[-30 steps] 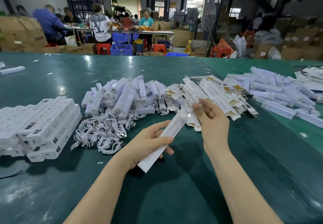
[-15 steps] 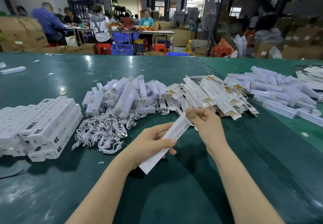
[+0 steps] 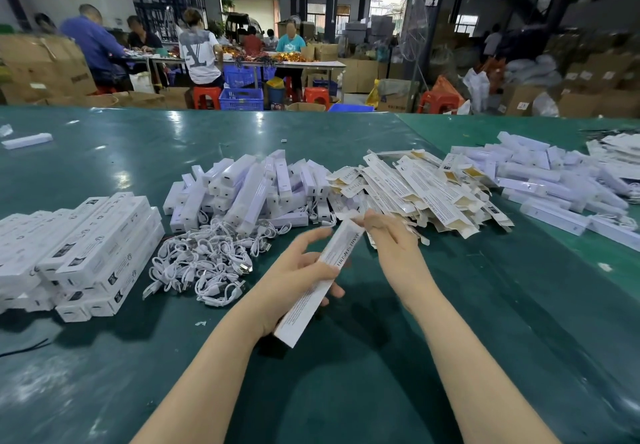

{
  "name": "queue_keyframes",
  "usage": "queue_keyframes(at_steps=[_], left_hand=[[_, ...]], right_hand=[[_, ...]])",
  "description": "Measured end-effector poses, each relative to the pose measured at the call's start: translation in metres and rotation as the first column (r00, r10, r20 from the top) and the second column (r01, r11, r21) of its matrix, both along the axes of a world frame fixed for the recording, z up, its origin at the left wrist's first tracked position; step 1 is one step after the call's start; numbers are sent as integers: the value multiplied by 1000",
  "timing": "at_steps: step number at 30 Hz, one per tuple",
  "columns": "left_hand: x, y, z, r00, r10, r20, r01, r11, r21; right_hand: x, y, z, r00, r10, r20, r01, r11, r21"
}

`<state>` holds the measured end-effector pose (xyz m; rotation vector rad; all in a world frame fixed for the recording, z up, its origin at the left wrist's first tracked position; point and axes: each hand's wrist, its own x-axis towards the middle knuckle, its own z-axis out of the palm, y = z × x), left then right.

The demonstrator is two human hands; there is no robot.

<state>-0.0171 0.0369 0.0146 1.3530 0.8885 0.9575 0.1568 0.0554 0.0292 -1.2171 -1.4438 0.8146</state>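
Observation:
A long white carton [image 3: 322,277] with printed text slants above the green table [image 3: 381,391], its far end pointing away from me. My left hand [image 3: 294,277] grips its middle from the left, thumb across the top face. My right hand [image 3: 391,239] pinches the flap at the carton's far end with fingertips. Behind my hands lie a heap of flat unfolded cartons [image 3: 415,187], a pile of white bar-shaped devices [image 3: 249,190] and a tangle of white cables [image 3: 204,263].
Closed white boxes [image 3: 79,253] are stacked at the left. More white devices [image 3: 554,184] lie at the right. One loose white bar [image 3: 27,140] sits far left. Beyond the table's far edge, people work among cardboard boxes, blue crates and red stools.
My right hand has drawn back from the flat-carton heap to the held carton's far end. The carton now looks opened into a box shape rather than flat.

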Motion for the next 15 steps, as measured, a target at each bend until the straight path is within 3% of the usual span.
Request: queue_keyframes(at_steps=[4, 9, 15], left_hand=[[1, -1, 6, 984, 52, 168, -40, 996, -77], [4, -2, 0, 993, 16, 114, -13, 1000, -25], [10, 0, -2, 995, 35, 93, -28, 997, -74]], right_hand=[[-6, -5, 2, 995, 20, -99, -14, 998, 64], [-17, -13, 0, 978, 208, 15, -209, 973, 94], [-20, -13, -7, 984, 129, -122, -131, 991, -11]])
